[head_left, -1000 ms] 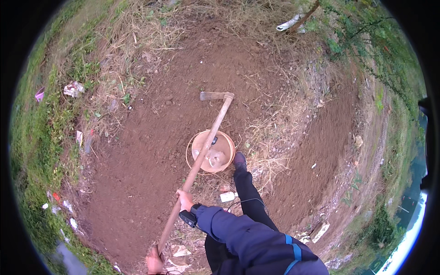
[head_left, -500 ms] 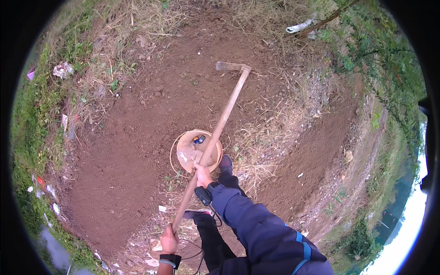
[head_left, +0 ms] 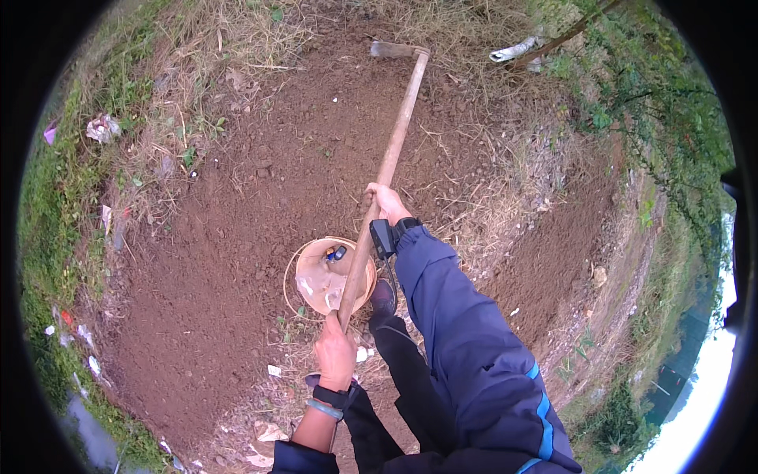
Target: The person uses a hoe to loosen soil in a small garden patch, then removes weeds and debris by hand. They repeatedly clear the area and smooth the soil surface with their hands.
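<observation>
The hoe [head_left: 401, 122] stretches from the near middle to the far side of the scene, its handle slanting away to the right over bare brown soil [head_left: 213, 261]. Its metal blade [head_left: 392, 50] sits at the far end, turned to the left, close to the dry grass [head_left: 466, 35]; whether it touches the ground I cannot tell.

The right hand [head_left: 387, 201] is clamped on the handle partway along, fingers wrapped round the wood. The left hand [head_left: 335, 355] is closed round the near end. This wide spacing looks sound: the far hand can steer and lift the blade while the near one anchors the butt. A firm but not rigid grip should keep the handle from twisting and the blade's edge level.

Below the handle stands a pale bucket [head_left: 310, 261], with a small dark and blue item [head_left: 338, 253] in it. The handle crosses above its right part, so the hoe is best kept high enough to clear the rim, or the bucket shifted aside.

Just to the bucket's right is a dark shoe [head_left: 384, 296]; drawing the blade straight back could bring it toward that foot, so short, controlled pulls seem wise. A dark device [head_left: 383, 237] at the right wrist should be kept off the handle.
</observation>
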Tool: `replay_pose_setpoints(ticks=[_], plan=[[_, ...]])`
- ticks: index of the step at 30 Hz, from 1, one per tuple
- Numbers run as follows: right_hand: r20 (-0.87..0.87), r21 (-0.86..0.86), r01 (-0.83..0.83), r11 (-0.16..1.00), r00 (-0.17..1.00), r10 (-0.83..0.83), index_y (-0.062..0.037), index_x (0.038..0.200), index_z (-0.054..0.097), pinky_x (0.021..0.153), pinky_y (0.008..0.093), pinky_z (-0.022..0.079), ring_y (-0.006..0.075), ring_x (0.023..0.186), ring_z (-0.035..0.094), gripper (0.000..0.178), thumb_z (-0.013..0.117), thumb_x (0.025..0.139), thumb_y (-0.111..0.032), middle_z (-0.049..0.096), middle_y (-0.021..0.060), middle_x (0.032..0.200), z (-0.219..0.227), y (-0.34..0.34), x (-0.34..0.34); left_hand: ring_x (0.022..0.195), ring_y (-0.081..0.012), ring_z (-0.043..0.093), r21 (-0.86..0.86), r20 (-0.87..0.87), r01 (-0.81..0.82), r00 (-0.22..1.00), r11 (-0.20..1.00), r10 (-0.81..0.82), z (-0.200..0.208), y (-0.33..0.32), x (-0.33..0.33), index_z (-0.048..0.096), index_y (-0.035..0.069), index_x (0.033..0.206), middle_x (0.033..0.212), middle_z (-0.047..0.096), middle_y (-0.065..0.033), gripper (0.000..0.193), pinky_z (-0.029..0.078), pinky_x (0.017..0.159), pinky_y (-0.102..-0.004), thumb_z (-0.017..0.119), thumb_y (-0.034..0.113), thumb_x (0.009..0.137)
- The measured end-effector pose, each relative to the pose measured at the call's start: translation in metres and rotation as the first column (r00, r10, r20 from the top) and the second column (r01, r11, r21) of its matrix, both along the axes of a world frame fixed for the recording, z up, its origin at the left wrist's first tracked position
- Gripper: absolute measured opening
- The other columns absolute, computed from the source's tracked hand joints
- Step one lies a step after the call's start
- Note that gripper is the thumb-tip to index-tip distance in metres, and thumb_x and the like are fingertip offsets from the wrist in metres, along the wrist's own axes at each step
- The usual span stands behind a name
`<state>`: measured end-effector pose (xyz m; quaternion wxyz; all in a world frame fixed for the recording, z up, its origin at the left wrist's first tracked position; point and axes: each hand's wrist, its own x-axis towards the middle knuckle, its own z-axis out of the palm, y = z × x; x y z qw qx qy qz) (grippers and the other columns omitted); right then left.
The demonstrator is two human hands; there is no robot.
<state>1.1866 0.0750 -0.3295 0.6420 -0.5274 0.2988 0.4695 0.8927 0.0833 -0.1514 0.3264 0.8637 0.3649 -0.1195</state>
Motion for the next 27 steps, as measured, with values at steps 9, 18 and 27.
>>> replay_pose_setpoints(ticks=[9,18,27], plan=[[-0.024,-0.217,-0.101,0.971,0.995,0.098,-0.0005,0.07,0.061,0.051,0.0318,0.043,0.016,0.054,0.055,0.012,0.066,0.073,-0.011,0.058,0.0048,0.063,-0.008,-0.02,-0.111,0.066,-0.0464,0.062,-0.235,-0.225,0.002,0.973,0.972,-0.056,0.034,-0.023,-0.078,0.042,0.001,0.104,0.068,0.061,-0.0264,0.034,0.049,0.062,-0.055,0.064,0.01,0.08],[-0.316,-0.199,0.091,0.976,0.937,-0.152,-0.0053,0.074,0.056,0.046,0.0324,0.044,0.0177,0.049,0.052,0.016,0.06,0.084,-0.016,0.052,0.0033,0.058,0.042,-0.054,-0.299,0.061,-0.0418,0.061,-0.175,-0.263,0.175,0.94,0.969,-0.218,0.079,-0.003,-0.257,0.043,0.0,0.113,0.07,0.06,-0.0229,0.04,0.049,0.055,-0.0514,0.062,0.01,0.08],[-0.323,0.015,0.182,0.983,0.931,-0.168,-0.0062,0.079,0.053,0.048,0.0344,0.044,0.0176,0.05,0.048,0.012,0.058,0.084,-0.015,0.046,0.0027,0.059,0.058,-0.042,-0.268,0.062,-0.04,0.062,-0.074,-0.123,0.113,0.985,0.991,-0.122,0.072,0.0,-0.249,0.046,0.002,0.112,0.076,0.06,-0.0215,0.038,0.05,0.055,-0.0488,0.062,0.008,0.079]])
